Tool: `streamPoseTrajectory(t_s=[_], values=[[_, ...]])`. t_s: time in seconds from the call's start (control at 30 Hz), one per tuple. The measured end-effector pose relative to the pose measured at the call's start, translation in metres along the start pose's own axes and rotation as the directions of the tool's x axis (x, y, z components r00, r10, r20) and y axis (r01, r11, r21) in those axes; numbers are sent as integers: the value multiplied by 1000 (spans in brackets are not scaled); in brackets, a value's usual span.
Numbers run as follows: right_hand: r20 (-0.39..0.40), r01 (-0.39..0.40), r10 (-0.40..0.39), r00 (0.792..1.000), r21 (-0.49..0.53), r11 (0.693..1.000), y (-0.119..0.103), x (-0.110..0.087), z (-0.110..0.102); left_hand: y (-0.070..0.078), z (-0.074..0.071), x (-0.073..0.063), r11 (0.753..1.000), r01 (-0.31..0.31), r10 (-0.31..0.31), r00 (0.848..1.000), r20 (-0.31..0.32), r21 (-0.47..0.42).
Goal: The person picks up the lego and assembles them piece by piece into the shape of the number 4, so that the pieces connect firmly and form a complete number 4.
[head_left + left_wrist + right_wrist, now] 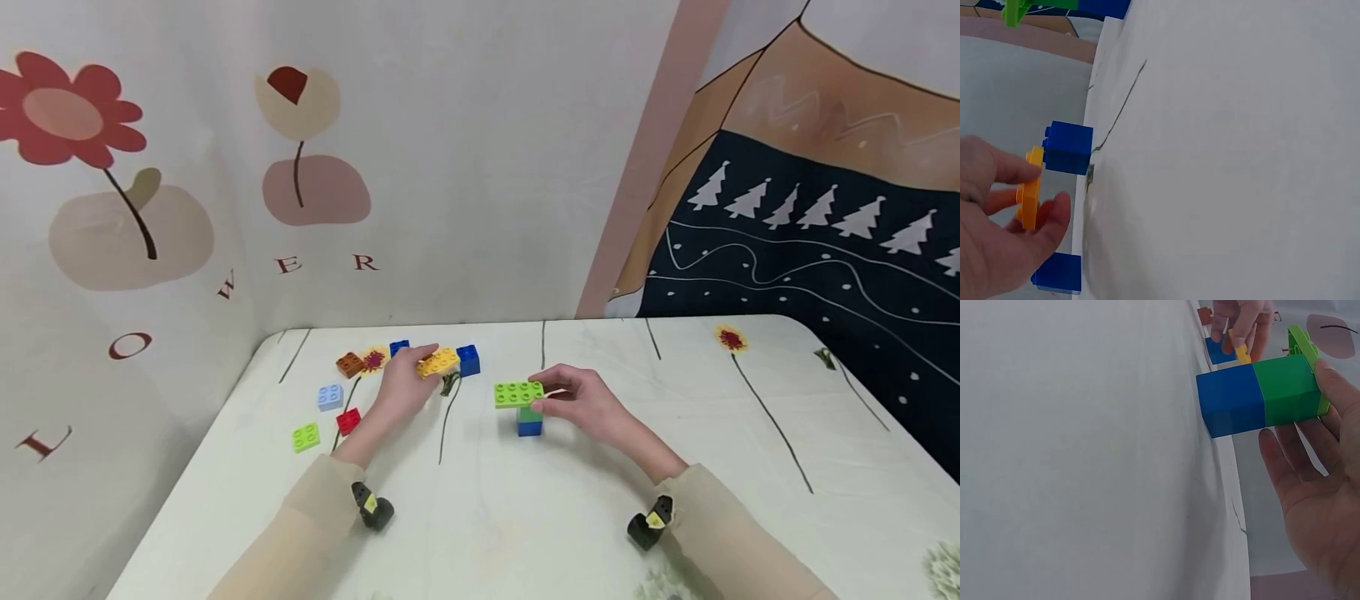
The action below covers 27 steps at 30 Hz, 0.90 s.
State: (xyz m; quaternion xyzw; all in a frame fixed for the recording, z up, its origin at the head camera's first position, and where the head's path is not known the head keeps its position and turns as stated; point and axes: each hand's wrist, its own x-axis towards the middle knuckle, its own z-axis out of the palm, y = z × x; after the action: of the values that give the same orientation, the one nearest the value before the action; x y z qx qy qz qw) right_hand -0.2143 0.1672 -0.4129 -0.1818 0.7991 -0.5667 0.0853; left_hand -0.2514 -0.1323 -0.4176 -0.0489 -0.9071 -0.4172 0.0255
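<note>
Yellow plate (438,362) — a thin, flat studded brick of glossy plastic — sits pinched in my left hand (401,387), thumb on one face and fingertips curled over the other; the left wrist view shows it edge-on between them, lifted just off the table (525,517) and close beside a dark blue cube brick (468,360). A second blue brick (399,347) lies behind my fingers.

My right hand (588,404) steadies a small tower (527,408): a blue block at the bottom standing on the table, a green block on it, and a wide lime green plate (518,392) across the top, overhanging to the left. My fingers curl around the right end of that lime plate, thumb near its edge — a loose, narrow hold, with the palm partly spread beside the stack in the right wrist view.

Loose bricks lie to my left: a brown one (349,363), a pale blue one (330,396), a red one (348,421) and a lime square (305,437), all smooth with round studs. The tablecloth is pale, printed with thin-stemmed flowers
</note>
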Motion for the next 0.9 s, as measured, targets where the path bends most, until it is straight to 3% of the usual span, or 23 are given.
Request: streamPoseTrajectory(t_s=[0.13,0.43,0.9], values=[[1,-5,5,1000,-7,1000,1,0,-1,2,-6,-5,999,-35,35,999,30,-22],[-4,-2,2,1000,-7,1000,2,1,0,16,-12,-18,993,-42,51,995,83,-115],[0,-8,8,1000,14,1000,2,3,0,44,-6,-30,955,-30,104,966,239,-294]])
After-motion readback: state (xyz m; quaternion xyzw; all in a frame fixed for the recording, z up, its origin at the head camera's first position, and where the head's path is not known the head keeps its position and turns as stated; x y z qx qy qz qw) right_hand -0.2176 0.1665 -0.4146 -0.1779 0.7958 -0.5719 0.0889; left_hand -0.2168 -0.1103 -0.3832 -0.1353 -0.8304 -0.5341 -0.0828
